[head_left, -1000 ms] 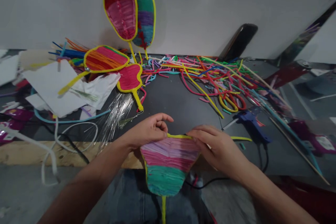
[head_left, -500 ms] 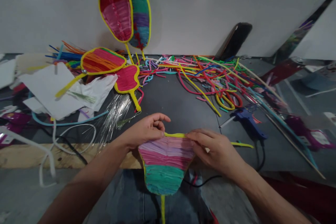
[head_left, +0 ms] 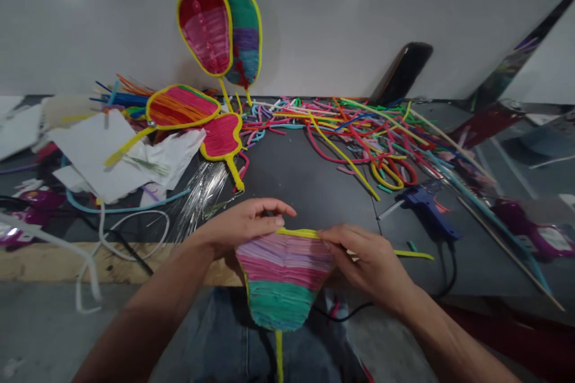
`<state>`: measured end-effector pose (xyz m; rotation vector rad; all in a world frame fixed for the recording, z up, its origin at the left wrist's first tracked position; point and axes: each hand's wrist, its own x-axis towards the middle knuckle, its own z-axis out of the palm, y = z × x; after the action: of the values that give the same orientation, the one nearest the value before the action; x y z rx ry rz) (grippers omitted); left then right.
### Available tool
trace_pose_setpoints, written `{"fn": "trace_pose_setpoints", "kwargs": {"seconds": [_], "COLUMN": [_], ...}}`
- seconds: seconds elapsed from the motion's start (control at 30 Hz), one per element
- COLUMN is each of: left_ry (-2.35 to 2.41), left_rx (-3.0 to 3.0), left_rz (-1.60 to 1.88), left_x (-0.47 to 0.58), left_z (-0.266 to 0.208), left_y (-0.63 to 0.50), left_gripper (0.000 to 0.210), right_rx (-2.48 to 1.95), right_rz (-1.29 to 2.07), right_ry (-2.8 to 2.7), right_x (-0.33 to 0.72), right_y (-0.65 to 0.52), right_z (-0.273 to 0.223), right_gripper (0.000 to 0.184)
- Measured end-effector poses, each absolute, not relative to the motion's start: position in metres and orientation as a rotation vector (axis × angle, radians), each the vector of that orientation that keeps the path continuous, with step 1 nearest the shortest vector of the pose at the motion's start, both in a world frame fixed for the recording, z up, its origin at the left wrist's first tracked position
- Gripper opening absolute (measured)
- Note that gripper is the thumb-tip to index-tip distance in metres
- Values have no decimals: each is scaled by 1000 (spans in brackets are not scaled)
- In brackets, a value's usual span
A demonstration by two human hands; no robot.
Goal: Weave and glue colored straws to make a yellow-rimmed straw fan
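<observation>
A fan-shaped paddle made of pipe cleaners, banded lilac, pink and green, hangs over the table's front edge above my lap, its yellow stem pointing down. A yellow pipe cleaner lies along its upper edge, and its loose end sticks out past my right hand. My left hand grips the paddle's upper left corner, thumb on the yellow strip and index finger curved above it. At the upper right corner my right hand pinches the yellow pipe cleaner against the paddle. The fingertips behind the paddle are hidden.
Finished paddles lean on the back wall, others lie at left by white paper. Loose pipe cleaners heap across the back. A blue glue gun lies right, its cord running over the front edge. A phone leans behind.
My left hand's fingers have straightened out a little above the paddle's edge. My right hand keeps its pinch. The view has shifted slightly, so the table's things appear a bit further right.
</observation>
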<state>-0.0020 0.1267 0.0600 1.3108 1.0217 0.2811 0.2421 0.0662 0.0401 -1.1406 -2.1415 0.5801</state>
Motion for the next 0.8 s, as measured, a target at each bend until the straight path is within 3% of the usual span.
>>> {"fn": "trace_pose_setpoints", "kwargs": {"seconds": [0.8], "left_ry": [781], "left_rx": [1872], "left_rz": [60], "left_x": [3], "left_z": [98], "left_y": [127], "left_gripper": [24], "right_rx": [-1020], "right_rz": [336], "right_ry": [-2190], "right_x": [240], "right_y": [52], "right_z": [45], "right_gripper": [23]}}
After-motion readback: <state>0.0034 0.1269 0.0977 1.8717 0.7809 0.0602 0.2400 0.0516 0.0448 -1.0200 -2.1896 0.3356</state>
